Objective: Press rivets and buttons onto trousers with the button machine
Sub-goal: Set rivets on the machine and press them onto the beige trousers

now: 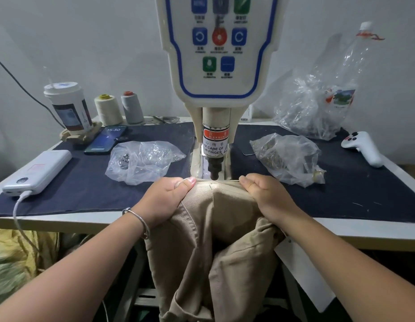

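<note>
Both hands (left, right) grip the beige trousers taut under the button machine punch

Tan trousers (bunched) under machine punch.

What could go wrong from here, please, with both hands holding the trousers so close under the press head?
1. The left hand and right hand grip the trousers right beside the punch; a thumb could be caught, as the warning label cautions.
2. The fabric hangs heavily off the table edge, so it may drag and shift the mark off centre.
</note>
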The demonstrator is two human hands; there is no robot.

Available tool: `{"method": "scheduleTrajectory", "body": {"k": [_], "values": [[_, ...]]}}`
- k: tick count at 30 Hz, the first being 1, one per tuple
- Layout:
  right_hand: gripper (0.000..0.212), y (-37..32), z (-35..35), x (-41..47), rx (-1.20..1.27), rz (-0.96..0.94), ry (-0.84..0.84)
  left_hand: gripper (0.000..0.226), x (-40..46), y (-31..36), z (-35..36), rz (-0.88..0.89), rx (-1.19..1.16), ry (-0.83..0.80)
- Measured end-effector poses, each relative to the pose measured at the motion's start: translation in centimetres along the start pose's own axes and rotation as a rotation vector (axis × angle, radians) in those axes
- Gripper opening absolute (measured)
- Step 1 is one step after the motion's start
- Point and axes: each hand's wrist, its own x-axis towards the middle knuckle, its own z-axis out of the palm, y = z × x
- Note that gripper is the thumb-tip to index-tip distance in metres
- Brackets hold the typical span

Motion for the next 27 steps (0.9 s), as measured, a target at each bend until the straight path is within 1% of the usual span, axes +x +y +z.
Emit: {"method": "scheduleTrajectory", "body": {"k": [4, 7, 10, 13, 16, 23, 27], "values": [[0.040, 0.7, 0.8, -0.7, -0.184, -0.052, 0.119, 0.051, -0.2, -0.4, 0.4, 0.047, 0.036, 0.036], [0.032, 1.0, 1.5, -1.0, -0.410, -0.096, 0.201, 0.052, -0.2, -0.4, 0.6, 0.067, 0.092, 0.033], [0.029, 1.2, 1.8, -1.3, -0.579, -0.157, 0.238, 0.049, -0.2, -0.5, 0.7, 0.080, 0.177, 0.039], [0.029, 1.5, 1.7, -1.6, -0.612, -0.214, 0.243, 0.051, -0.5, -0.8, 0.9, 0.074, 0.222, 0.058], [0.028, 1.7, 1.8, -1.4, -0.613, -0.236, 0.246, 0.052, -0.6, -0.8, 0.9, 0.079, 0.212, 0.058], [0.026, 1.5, 2.0, -1.5, -0.587, -0.230, 0.288, 0.051, -0.8, -0.5, 0.9, 0.077, 0.189, 0.059], [0.025, 1.5, 1.9, -1.7, -0.579, -0.252, 0.355, 0.049, -0.8, -0.6, 0.9, 0.083, 0.199, 0.059]]}}
